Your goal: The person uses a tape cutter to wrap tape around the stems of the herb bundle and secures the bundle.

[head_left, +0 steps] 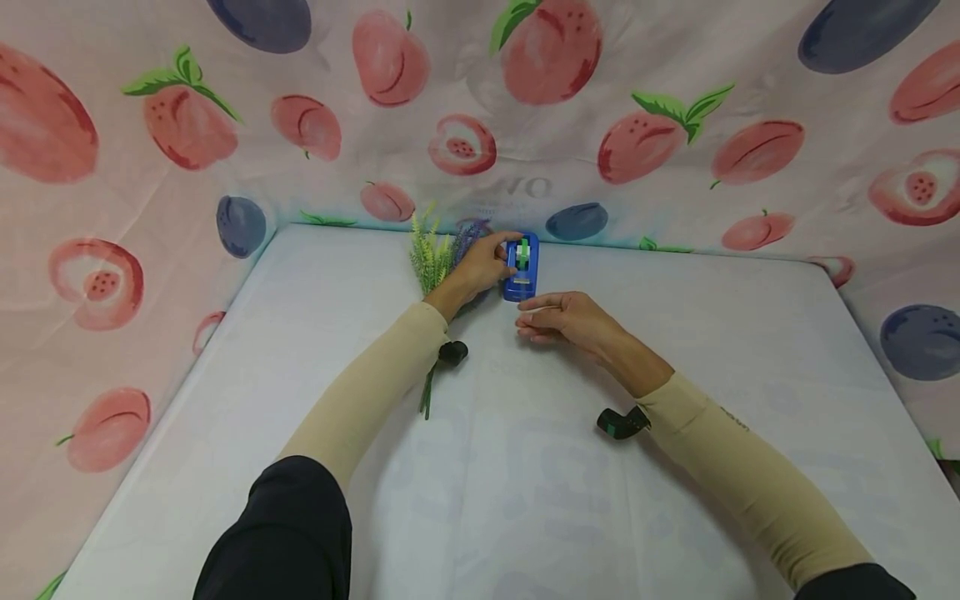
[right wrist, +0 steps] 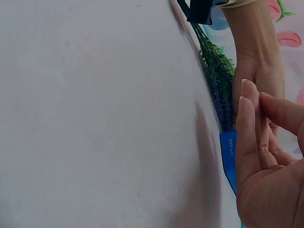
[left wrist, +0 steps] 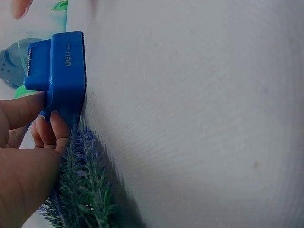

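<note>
A blue tape dispenser (head_left: 529, 283) with a green core stands at the back of the table, its long side toward the viewer. My left hand (head_left: 480, 268) grips it from the left, thumb and fingertips at its side. In the left wrist view its toothed cutter edge (left wrist: 29, 62) shows, with a thin pale line just beyond it. My right hand (head_left: 573, 323) is close to the dispenser's near end, fingers fairly straight, thumb tip close to the fingertips. The right wrist view shows no object between those fingers (right wrist: 247, 128), which partly cover the dispenser (right wrist: 228, 149).
Artificial flower sprigs, yellow-green (head_left: 429, 262) and purple (left wrist: 85, 175), lie left of the dispenser, partly under my left hand. Their stems (head_left: 427, 396) point toward me. A fruit-printed sheet (head_left: 300, 75) hangs behind the white table (head_left: 540, 483).
</note>
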The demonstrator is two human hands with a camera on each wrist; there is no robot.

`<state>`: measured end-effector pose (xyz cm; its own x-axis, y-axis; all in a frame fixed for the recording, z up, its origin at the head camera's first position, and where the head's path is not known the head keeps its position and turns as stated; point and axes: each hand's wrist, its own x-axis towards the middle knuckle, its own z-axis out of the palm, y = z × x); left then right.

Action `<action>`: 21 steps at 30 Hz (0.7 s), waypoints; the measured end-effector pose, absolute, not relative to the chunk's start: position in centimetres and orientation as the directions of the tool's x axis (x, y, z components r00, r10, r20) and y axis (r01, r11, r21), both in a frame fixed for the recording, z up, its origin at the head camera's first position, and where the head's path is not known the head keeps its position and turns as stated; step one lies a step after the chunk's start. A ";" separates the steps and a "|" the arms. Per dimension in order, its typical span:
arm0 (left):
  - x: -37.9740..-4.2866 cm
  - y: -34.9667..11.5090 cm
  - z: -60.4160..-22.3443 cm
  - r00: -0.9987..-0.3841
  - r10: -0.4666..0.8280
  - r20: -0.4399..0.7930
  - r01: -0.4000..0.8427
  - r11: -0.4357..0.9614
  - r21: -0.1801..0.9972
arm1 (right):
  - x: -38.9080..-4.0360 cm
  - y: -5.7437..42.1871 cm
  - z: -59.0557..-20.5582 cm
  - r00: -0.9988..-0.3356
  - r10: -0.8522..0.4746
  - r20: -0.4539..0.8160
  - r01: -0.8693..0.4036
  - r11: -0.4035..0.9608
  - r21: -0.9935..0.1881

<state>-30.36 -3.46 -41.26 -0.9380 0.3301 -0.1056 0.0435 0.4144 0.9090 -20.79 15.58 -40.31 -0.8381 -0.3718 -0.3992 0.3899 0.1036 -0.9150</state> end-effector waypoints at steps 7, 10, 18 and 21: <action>-30.3 -3.5 -41.3 -0.939 0.329 -0.104 0.046 0.417 0.908 | -20.5 15.6 -40.2 -0.836 -0.379 -0.397 0.389 0.103 -0.916; -30.3 -3.5 -41.3 -0.938 0.330 -0.105 0.045 0.419 0.907 | -20.4 15.6 -40.2 -0.835 -0.381 -0.396 0.386 0.108 -0.916; -30.3 -3.4 -41.3 -0.938 0.331 -0.105 0.047 0.419 0.907 | -20.1 15.6 -40.2 -0.832 -0.384 -0.401 0.382 0.127 -0.915; -30.3 -3.4 -41.2 -0.938 0.333 -0.099 0.054 0.421 0.906 | -20.1 15.6 -40.2 -0.833 -0.383 -0.400 0.381 0.127 -0.916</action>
